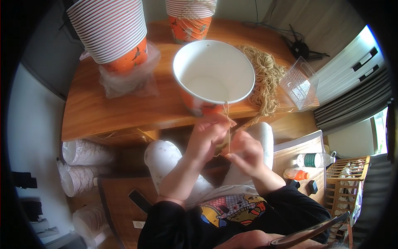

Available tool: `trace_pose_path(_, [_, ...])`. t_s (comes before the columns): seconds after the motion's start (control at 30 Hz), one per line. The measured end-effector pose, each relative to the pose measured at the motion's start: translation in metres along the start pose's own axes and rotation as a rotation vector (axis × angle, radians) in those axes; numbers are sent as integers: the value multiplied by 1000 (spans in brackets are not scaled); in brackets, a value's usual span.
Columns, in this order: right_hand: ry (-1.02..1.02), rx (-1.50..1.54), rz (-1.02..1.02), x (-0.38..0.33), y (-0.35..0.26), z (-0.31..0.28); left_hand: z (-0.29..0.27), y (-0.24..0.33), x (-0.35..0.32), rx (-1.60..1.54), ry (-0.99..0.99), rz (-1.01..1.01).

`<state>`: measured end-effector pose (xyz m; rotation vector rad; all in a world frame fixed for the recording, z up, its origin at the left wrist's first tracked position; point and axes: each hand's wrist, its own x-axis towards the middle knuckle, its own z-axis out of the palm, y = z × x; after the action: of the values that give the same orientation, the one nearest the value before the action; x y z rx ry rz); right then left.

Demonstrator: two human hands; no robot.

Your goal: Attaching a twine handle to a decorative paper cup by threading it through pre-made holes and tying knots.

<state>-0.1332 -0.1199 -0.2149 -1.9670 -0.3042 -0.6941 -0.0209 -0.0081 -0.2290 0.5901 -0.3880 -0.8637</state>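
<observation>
Left hand (209, 135), right hand (244, 151) pinching twine (227, 124), orange-printed paper bowl (213, 74)

Paper, twine and wood
A smooth matt paper cup (213, 74) is seen on a glossy wooden table (124, 112); rough fibrous twine (265, 79) is heaped beside it.

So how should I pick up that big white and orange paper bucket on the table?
Grip the bucket by its orange side wall, low down, coming from the left. It stands upright at the table's front edge, its mouth too wide for one hand, so probably use both. The string hangs from the right of its rim to the left hand and right hand.
</observation>
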Motion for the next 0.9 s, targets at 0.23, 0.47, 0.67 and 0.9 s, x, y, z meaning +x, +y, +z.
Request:
trace_pose_path(0.23, [-120,-138,-186,-1,-3,1,6,2,2,-301,-46,-102])
trace_pose_path(0.47, [-196,-160,-258,4,-3,-2,13,7,3,-239,50,-148])
trace_pose_path(0.67, [-209,-166,-251,2,-3,-4,9,5,5,-218,24,-151])
trace_pose_path(0.9, [-187,-88,-206,0,-7,-12,-4,8,9,52,-26,-11])
